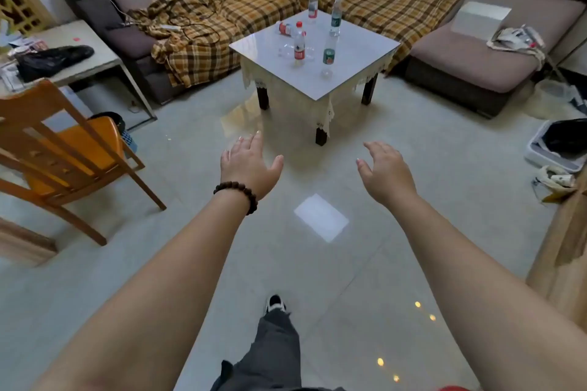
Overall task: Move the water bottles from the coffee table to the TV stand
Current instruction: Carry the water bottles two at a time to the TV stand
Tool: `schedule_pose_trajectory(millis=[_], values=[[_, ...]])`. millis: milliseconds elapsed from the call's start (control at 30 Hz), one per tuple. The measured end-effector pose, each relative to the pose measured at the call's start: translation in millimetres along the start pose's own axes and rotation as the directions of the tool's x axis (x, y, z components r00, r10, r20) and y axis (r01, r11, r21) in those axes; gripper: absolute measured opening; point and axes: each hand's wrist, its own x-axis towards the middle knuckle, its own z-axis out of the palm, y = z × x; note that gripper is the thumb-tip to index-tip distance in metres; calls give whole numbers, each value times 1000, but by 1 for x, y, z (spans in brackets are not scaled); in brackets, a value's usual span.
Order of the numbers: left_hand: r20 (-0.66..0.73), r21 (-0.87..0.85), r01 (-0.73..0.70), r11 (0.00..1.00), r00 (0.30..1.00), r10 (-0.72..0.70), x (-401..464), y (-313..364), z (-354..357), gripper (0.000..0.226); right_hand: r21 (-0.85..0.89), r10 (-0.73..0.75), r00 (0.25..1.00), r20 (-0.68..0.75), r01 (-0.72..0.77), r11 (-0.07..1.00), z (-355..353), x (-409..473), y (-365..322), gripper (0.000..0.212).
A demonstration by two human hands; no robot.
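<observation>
Head camera view: a person's left hand (249, 165) and right hand (382, 168) reach forward over a tiled floor, fingers spread, holding nothing. Well ahead stands the coffee table (359, 73) with water bottles (299, 47) on top, four upright and at least one lying flat. No TV stand is visible. Judging by this, no bottle is in hand and those in view still need carrying.

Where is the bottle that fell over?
In the head view, the lying bottle is on the coffee table, near its far left edge, just behind the upright red-label bottle.
</observation>
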Motion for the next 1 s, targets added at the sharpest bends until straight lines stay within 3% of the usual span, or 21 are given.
schedule_pose_trajectory(millis=[433,1000], values=[[69,-3,28,1000,997,-28,200,-20,33,69,-65,30,997,76,-25,998,48,197,-17,49],[115,-39,11,999,993,-6,492,-24,49,70,-52,131,990,51,-128,990,71,472,-41,48]])
